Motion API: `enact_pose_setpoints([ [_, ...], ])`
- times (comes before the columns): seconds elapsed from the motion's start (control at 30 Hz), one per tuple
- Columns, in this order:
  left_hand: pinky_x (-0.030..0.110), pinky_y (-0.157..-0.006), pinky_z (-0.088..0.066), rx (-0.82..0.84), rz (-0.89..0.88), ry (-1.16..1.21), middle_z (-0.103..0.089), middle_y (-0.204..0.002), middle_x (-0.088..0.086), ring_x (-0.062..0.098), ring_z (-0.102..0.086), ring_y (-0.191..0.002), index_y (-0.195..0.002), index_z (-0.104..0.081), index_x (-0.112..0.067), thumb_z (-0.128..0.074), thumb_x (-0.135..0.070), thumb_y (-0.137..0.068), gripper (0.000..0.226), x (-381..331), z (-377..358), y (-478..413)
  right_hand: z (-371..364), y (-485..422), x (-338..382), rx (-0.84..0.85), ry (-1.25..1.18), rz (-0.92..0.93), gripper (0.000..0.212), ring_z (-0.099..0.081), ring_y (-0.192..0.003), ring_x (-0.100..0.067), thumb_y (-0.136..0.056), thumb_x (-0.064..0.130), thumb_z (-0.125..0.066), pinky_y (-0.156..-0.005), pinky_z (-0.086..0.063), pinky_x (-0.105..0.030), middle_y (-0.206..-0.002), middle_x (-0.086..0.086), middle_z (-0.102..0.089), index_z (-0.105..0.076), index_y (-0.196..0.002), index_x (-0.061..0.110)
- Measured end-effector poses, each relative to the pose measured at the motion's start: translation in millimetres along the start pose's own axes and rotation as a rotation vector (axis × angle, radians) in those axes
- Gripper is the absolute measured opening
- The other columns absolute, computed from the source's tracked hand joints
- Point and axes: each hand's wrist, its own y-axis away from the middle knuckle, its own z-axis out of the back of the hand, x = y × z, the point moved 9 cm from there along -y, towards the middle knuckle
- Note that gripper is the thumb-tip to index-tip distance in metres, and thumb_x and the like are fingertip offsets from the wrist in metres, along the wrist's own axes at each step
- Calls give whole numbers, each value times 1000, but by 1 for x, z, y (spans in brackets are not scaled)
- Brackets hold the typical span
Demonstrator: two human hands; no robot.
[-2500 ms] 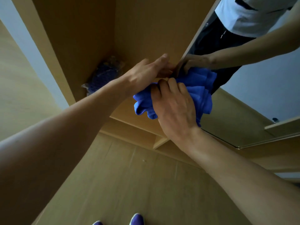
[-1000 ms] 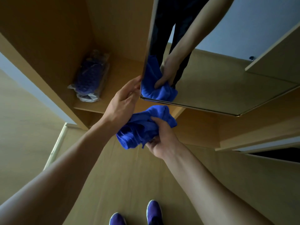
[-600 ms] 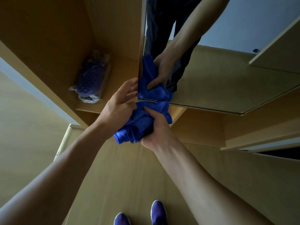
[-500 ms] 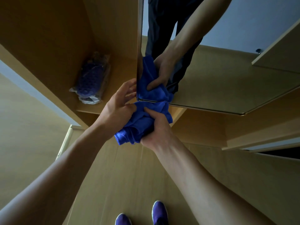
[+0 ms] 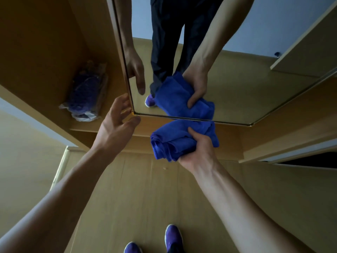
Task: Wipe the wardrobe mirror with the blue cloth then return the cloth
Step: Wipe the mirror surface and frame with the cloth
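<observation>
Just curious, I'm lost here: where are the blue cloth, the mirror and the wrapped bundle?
blue cloth (image 5: 169, 141): head view, its bunched left folds.
mirror (image 5: 246, 92): head view, bare glass right of the reflected cloth.
wrapped bundle (image 5: 85, 92): head view, its middle.

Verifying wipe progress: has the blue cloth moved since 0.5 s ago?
Yes. The blue cloth shifted right along the bottom edge of the mirror, away from its lower-left corner.
</observation>
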Motion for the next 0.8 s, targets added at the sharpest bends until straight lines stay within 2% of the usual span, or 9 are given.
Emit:
enact_pose_setpoints([
  [0.1,29,-99,-48,13,14,-15,-61,-123,-32,-5,-56,-121,-135,-52,-44,-64,-34,-81,56,6,-4,4,14,3,21,-7,-80,72,33,-64,-119,-37,-98,15,-55,-105,-47,-52,-128,-16,-68,-64,-129,11],
  [0.23,29,-95,-47,17,15,-19,-54,-137,-29,3,-52,-129,-142,-43,-50,-63,-32,-87,61,12,-14,8,15,5,28,-33,-61,119,38,-62,-123,-35,-99,16,-54,-109,-44,-51,-133,-13,-65,-60,-136,13],
  [0.3,23,-88,-46,-3,26,-16,-52,-142,-22,2,-54,-126,-147,-36,-50,-64,-28,-92,65,15,-19,10,8,6,19,-42,-11,88,35,-67,-112,-33,-99,18,-54,-98,-52,-47,-127,-11,-68,-62,-132,10],
  [0.4,22,-82,-52,-61,83,-24,-66,-99,-35,-13,-62,-94,-136,-38,-57,-63,-34,-97,52,22,-22,10,-8,6,-4,-49,125,1,26,-69,-84,-29,-99,24,-52,-67,-53,-36,-105,-13,-71,-62,-118,9],
  [0.47,14,-69,-53,-94,120,-26,-64,-80,-42,-19,-63,-78,-130,-33,-60,-61,-41,-98,47,24,-22,10,-20,4,-23,-49,159,-46,21,-71,-77,-28,-99,24,-55,-72,-56,-38,-90,-13,-75,-65,-105,6],
  [0.53,12,-64,-51,-123,141,-11,-65,-79,-42,-19,-64,-78,-140,-35,-57,-60,-46,-97,51,25,-19,9,-32,2,-38,-28,210,-78,21,-70,-77,-28,-99,25,-56,-86,-54,-43,-77,-12,-76,-66,-96,7],
  [0.63,7,-60,-51,-120,160,-12,-66,-81,-41,-19,-64,-79,-150,-33,-48,-61,-48,-95,62,25,-16,9,-37,0,-43,-2,250,-87,22,-72,-73,-26,-99,26,-57,-88,-55,-42,-75,-12,-76,-67,-93,7],
  [0.73,12,-72,-53,-103,166,0,-68,-94,-34,-19,-64,-87,-156,-26,-42,-63,-57,-89,79,26,-17,10,-26,1,-27,-11,223,-68,17,-74,-75,-26,-95,24,-62,-84,-59,-40,-83,-12,-77,-67,-99,8],
  [0.8,30,-94,-54,-89,170,26,-66,-114,-26,-7,-65,-104,-159,-18,-41,-63,-68,-79,94,26,-26,14,-15,3,-10,-13,240,-45,20,-74,-64,-24,-96,26,-59,-68,-54,-35,-79,-12,-76,-65,-101,8],
])
